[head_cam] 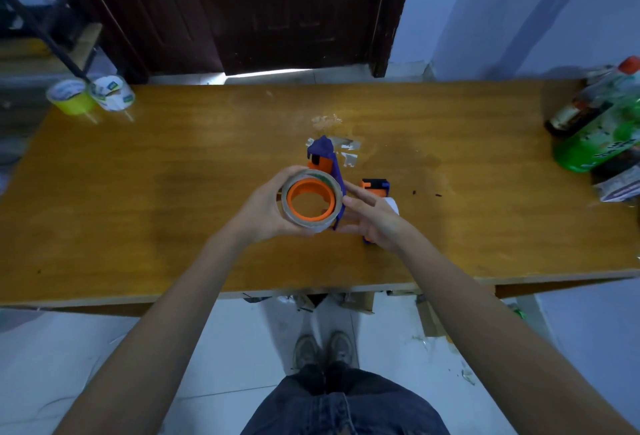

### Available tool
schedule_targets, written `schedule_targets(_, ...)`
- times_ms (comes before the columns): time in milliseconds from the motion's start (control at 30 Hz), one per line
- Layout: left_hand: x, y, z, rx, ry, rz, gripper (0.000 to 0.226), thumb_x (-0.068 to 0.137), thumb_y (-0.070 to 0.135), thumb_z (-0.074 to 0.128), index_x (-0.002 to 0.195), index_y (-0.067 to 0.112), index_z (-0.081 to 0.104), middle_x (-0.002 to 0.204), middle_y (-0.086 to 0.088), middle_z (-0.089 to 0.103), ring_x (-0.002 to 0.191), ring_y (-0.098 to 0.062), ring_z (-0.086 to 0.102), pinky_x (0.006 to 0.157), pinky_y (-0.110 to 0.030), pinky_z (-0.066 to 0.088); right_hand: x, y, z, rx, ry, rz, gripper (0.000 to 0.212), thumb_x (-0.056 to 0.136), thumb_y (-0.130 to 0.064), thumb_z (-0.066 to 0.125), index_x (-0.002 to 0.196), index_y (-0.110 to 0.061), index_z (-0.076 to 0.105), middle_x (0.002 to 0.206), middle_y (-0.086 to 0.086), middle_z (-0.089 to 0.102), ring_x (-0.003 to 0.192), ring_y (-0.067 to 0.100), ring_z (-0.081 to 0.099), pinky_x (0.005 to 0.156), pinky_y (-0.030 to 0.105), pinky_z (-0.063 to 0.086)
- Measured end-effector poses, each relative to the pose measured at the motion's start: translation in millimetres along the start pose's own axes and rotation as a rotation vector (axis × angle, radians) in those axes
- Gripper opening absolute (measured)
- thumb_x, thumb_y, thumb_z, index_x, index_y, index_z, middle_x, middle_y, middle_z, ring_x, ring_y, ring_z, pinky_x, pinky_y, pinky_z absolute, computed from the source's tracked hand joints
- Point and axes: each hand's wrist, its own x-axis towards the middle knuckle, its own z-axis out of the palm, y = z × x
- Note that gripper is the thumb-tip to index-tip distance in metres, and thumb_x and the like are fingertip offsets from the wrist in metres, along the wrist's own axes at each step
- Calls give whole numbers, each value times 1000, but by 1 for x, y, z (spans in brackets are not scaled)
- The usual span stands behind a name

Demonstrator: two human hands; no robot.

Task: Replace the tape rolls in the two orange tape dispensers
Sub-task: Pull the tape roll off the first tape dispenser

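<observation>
Above the middle of the wooden table [173,213] I hold an orange and purple tape dispenser [323,157]. A thin tape roll [286,202] sits around its orange hub [311,201]. My left hand [266,211] wraps the roll from the left. Fingers of my right hand [372,218] press the dispenser's purple side plate from the right. A second orange dispenser [375,188] lies on the table just behind my right hand, partly hidden by it. Two fresh rolls stand at the far left corner: a yellow one [71,97] and a white one [112,92].
Bottles and bags [602,126] crowd the table's right end. Scraps of torn tape [341,150] lie behind the dispensers. A dark door [242,9] stands beyond the table. Cardboard and litter [429,320] lie on the floor under the front edge, near my feet.
</observation>
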Motion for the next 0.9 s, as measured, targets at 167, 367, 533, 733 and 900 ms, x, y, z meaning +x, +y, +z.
schedule_targets(167,-3,4,1,-62,-5,13,108,44,43,88,138,27,37,131,4,54,120,-13,52,102,-38,46,-1,2,-4,23,-17,3,70,76,-24,66,141,-21,39,131,13,57,106,30,64,69,37,59)
schedule_targets(367,-11,28,-3,-178,-36,167,98,51,27,89,133,27,36,124,27,47,117,12,46,98,-9,37,1,7,-3,33,28,12,68,78,-27,66,141,-20,40,127,9,61,104,30,66,67,38,60)
schedule_targets(533,-13,33,-7,-340,-19,137,100,50,28,90,135,24,38,128,14,52,120,0,50,100,-24,44,8,7,0,-5,168,10,54,91,-20,57,141,-15,39,126,19,60,102,33,64,61,37,60)
schedule_targets(733,-9,25,-6,-954,433,-111,96,55,23,85,135,29,34,134,-1,48,120,-29,54,84,-47,56,9,4,4,65,225,12,43,94,-17,46,137,-14,42,101,7,65,87,24,65,61,39,59)
schedule_targets(900,-14,19,15,-1201,336,-335,93,65,15,79,142,28,28,135,-12,49,111,-36,61,81,-47,57,10,3,12,84,221,54,43,93,-13,38,137,-12,39,111,14,60,85,25,64,60,40,58)
